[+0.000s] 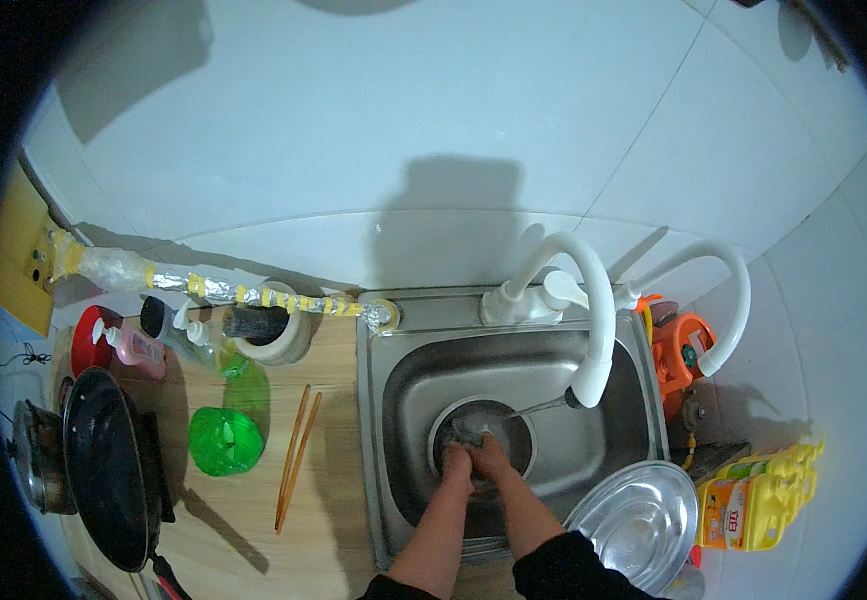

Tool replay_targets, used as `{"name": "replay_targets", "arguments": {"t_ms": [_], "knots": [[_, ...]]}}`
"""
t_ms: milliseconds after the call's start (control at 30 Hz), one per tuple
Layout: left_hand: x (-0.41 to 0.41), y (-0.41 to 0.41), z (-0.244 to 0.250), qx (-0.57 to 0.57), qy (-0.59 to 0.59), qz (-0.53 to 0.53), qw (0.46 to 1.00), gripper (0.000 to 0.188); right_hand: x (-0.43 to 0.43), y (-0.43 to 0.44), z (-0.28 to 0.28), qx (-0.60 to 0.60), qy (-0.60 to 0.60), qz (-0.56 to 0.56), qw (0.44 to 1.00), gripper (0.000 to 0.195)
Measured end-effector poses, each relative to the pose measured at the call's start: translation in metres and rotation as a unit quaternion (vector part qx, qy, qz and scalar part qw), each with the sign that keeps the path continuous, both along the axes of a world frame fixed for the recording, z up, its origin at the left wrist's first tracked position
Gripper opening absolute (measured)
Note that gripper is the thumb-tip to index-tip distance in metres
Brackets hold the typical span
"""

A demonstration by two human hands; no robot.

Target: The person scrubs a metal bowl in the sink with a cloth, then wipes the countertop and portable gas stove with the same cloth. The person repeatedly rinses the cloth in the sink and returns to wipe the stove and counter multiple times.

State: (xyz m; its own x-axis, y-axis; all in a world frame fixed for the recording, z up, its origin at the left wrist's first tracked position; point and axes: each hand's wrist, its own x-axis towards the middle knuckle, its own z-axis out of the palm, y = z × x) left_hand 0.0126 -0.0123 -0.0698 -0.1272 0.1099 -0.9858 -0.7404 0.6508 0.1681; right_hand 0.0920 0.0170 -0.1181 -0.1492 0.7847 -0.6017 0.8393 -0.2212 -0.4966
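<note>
Both my hands are together inside a round metal bowl (533, 442) in the stainless steel sink (579, 442). My left hand (456, 456) and my right hand (489, 454) close around a dark, wet clump (466, 433); what it is made of is too blurred to tell. The fingertips are partly hidden by the clump and the water. From the curved white faucet (598, 330), a thin stream of water (542, 406) runs slantwise into the bowl.
A shiny metal basin (639, 525) leans at the sink's front right corner, beside yellow detergent jugs (756, 502). Left on the wooden counter lie chopsticks (298, 457), a green plastic container (225, 442), pump bottles (140, 349) and a black frying pan (107, 472). Another white spout (737, 300) stands right.
</note>
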Motion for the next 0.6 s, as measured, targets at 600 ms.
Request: {"name": "replay_targets", "arguments": {"t_ms": [600], "knots": [[-0.006,-0.006,-0.006,0.158,0.285,-0.251,0.911,0.046,-0.001,0.002,0.034,-0.068,-0.138,0.086,0.984,0.055]]}}
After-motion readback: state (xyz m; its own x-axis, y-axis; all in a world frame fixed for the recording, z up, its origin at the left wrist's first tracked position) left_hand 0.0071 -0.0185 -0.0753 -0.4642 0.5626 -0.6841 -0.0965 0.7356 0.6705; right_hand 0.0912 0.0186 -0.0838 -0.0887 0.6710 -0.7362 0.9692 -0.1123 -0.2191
